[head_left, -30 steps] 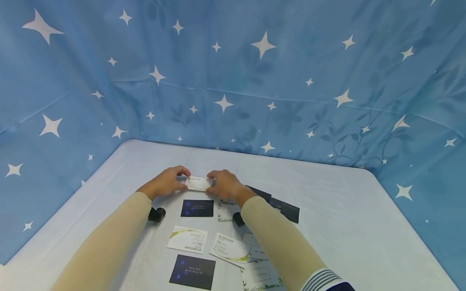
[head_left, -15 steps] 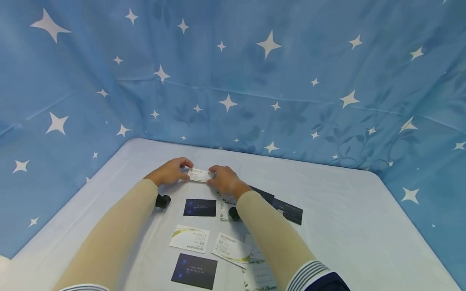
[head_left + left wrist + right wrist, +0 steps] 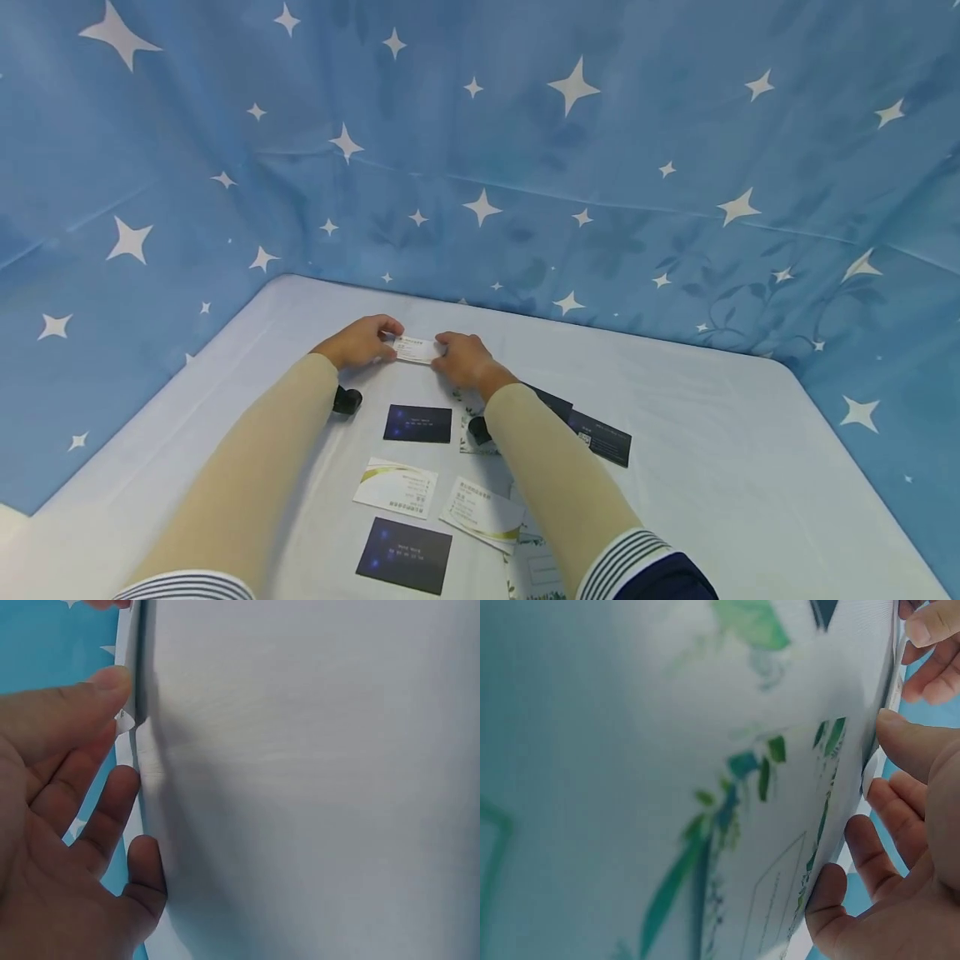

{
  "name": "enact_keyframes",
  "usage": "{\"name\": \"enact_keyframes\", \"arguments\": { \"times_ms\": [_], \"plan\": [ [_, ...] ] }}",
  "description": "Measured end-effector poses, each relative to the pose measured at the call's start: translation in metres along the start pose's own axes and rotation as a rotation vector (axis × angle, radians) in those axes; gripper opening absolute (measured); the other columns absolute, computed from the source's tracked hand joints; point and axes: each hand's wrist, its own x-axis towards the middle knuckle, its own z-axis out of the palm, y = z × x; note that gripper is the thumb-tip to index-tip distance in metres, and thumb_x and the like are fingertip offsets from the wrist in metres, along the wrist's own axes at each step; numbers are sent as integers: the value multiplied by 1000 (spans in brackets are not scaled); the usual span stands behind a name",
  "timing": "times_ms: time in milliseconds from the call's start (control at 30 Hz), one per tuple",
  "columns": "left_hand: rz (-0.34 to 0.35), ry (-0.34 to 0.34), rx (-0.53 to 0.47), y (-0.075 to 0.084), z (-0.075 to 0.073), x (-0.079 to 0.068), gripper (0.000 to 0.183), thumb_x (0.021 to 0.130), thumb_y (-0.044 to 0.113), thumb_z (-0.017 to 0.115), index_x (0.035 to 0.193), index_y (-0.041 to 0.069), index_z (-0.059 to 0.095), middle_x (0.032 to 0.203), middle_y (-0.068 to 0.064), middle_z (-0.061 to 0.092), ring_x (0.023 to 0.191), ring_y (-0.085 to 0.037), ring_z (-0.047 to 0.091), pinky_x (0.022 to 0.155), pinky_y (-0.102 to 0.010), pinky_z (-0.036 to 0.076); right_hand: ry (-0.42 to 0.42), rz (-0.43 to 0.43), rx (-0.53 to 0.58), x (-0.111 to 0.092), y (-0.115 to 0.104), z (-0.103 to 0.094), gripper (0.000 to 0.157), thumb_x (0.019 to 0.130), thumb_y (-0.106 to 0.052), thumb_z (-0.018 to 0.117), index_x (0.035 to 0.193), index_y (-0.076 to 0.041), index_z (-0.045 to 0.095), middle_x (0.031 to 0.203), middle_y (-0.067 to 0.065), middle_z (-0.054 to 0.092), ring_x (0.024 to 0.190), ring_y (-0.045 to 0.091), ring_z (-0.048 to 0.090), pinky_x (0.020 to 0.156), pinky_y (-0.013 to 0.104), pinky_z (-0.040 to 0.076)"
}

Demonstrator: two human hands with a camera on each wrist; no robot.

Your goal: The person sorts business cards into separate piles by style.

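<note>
Two hands are working on one thing in the head view: the left hand (image 3: 362, 342) is pinching one end of a white printed card (image 3: 416, 350), and the right hand (image 3: 465, 360) is pinching the other. That card is sitting toward the far side of the white table (image 3: 712, 500), beyond the nearer dark blue card (image 3: 417, 423). Black cards (image 3: 603, 439) are lying to the right, partly hidden by the right forearm (image 3: 558, 483). That arm is also reaching low across a leaf-bordered card (image 3: 471, 445), so a sweep of the sleeve or wrist could, I judge, be shifting the layout.

In the left wrist view, the thumb is pressing at the card's edge while the lower fingers are hanging free. Because the card is showing almost edge-on, I cannot tell whether one card or several are being held; if several, uneven pressure could be fanning them apart.

In the right wrist view, the thumb is likewise bearing on the near edge, and leaf-printed paper is filling much of the foreground. Only small end areas are being gripped, so mismatched pulls could be bowing the card or slipping it from one hand.
</note>
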Motion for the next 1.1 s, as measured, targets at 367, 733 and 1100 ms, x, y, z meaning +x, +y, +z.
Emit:
{"name": "enact_keyframes", "arguments": {
  "times_ms": [367, 733, 1100],
  "plan": [
    [-5, -1, 75, 5, -1, 7, 44, 93, 1, 64, 135, -3, 54, 140, -21, 51, 128, -38, 46, 109, -51, 32, 4, 12, -17, 4, 2, 0, 53, 103, -27, 58, 153, -18, 43, 151, 3, 48, 142, 26, 36, 114, 42, 28],
    [-20, -16, 85, 6, -6, -1, 61, 94, 17, 70, 148, 4, 46, 151, -18, 43, 135, -39, 41, 110, -54, 31, 18, -10, 51, -9, 2, -7, 61, 99, -35, 63, 154, -18, 42, 154, 5, 44, 144, 26, 34, 114, 44, 27],
    [99, -62, 95, 14, -3, -47, 68, 89, 29, 76, 148, 7, 49, 148, -14, 49, 134, -38, 41, 107, -58, 33, -23, -154, 94, -58, 5, -13, 68, 93, -38, 71, 152, -16, 44, 150, 7, 47, 134, 27, 48, 106, 46, 39]
  ]
}}
